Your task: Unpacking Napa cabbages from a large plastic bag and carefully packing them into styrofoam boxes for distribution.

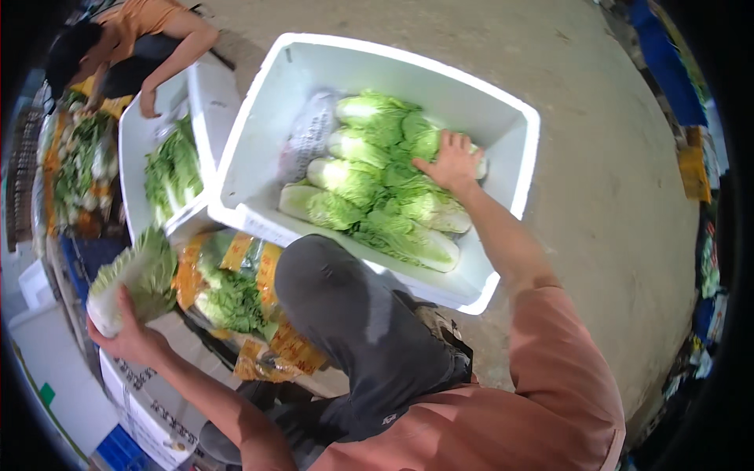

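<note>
My left hand [126, 334] grips a napa cabbage [141, 275] by its pale stem end, off to the left beyond my knee. Before me stands a large white foam box [259, 102] with several napa cabbages [345, 180] laid in rows, green tops meeting in the middle. Inside its right part, my right hand [455, 163] rests on the cabbages with its fingers spread. A plastic bag with print [310, 133] lies along the box's left wall. What is under my right palm is hidden.
Left of the big box, a second white foam box [212, 102] holds long leafy greens [174, 169]. A person in an orange shirt [145, 27] bends over it and a vegetable pile [86, 165]. An orange-taped carton [188, 275] with greens sits by my knee. Blue crates [667, 63] line the right.
</note>
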The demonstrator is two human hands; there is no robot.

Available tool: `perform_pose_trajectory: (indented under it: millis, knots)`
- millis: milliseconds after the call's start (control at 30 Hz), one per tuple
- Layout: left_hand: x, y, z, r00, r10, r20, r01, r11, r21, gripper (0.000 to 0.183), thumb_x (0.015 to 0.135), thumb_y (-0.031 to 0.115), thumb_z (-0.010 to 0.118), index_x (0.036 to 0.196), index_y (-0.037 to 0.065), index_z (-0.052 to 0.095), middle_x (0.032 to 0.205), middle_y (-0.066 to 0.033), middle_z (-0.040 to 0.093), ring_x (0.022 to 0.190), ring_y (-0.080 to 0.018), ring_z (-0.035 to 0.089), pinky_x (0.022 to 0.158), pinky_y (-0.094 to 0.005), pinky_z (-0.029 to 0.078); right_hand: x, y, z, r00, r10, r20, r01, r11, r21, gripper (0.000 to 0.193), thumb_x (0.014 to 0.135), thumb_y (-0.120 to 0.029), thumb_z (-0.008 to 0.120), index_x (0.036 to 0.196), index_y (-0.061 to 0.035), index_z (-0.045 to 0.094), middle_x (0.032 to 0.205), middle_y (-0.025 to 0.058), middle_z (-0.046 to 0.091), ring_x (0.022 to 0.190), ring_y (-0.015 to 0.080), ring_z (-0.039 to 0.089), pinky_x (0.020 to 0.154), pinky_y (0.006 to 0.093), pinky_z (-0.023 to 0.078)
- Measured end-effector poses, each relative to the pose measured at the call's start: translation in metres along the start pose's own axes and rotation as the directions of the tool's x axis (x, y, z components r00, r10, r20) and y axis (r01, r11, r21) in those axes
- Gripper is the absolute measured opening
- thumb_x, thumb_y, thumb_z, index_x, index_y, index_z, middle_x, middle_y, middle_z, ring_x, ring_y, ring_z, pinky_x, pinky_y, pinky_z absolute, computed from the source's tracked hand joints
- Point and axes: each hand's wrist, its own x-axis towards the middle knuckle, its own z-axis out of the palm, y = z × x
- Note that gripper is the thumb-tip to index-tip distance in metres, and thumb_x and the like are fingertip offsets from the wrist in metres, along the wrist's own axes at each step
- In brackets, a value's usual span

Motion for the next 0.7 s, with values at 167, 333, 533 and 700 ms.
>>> perform_pose_trajectory:
  millis: [167,333,533,700]
  knots:
    - [0.000,0.041,0.065,0.789,-0.285,0.545,0.579,0.640,-0.504,0.055,0.094,0.036,0.067,0.136,0.003,0.053,0.131,-0.0143,0.062,0.119,-0.0261,0.060,0.104,-0.0432,0.046,0.003,-0.002,0.003,0.999,0.009,-0.035,-0.009,1.000,-0.014,0.102,0.078,-0.072,0.062,0.149,-0.0059,0.032,0.150,0.0145,0.040,0.141,0.0318,0.033,0.110,0.0709,0.021]
    - [-0.079,0.031,0.190,0.390,-0.397,0.831,0.862,0.474,-0.178,0.055,0.086,0.037,0.077,0.125,0.003,0.060,0.113,-0.0091,0.066,0.101,-0.0200,0.065,0.092,-0.0367,0.052,0.006,0.001,0.011,0.999,0.009,-0.049,-0.009,1.000,0.011,0.102,0.077,-0.070,0.065,0.149,-0.0062,0.032,0.148,0.0149,0.041,0.141,0.0326,0.033,0.111,0.0702,0.020]
    - [-0.141,-0.054,0.276,-0.146,-0.502,0.853,0.903,0.284,0.322,0.048,0.084,0.037,0.078,0.116,0.004,0.064,0.103,-0.0073,0.070,0.088,-0.0214,0.069,0.075,-0.0383,0.058,0.004,-0.006,0.008,0.998,0.003,-0.058,-0.002,1.000,0.020,0.102,0.078,-0.071,0.064,0.150,-0.0064,0.033,0.148,0.0181,0.040,0.142,0.0332,0.032,0.112,0.0686,0.018]
    - [-0.137,-0.088,0.288,-0.382,-0.752,0.537,0.786,0.042,0.617,0.041,0.085,0.035,0.077,0.114,0.008,0.065,0.111,-0.0079,0.070,0.098,-0.0260,0.070,0.089,-0.0455,0.057,0.008,-0.003,0.009,0.998,0.010,-0.055,-0.009,1.000,0.021,0.103,0.077,-0.071,0.065,0.150,-0.0060,0.033,0.148,0.0178,0.040,0.142,0.0331,0.033,0.112,0.0689,0.018]
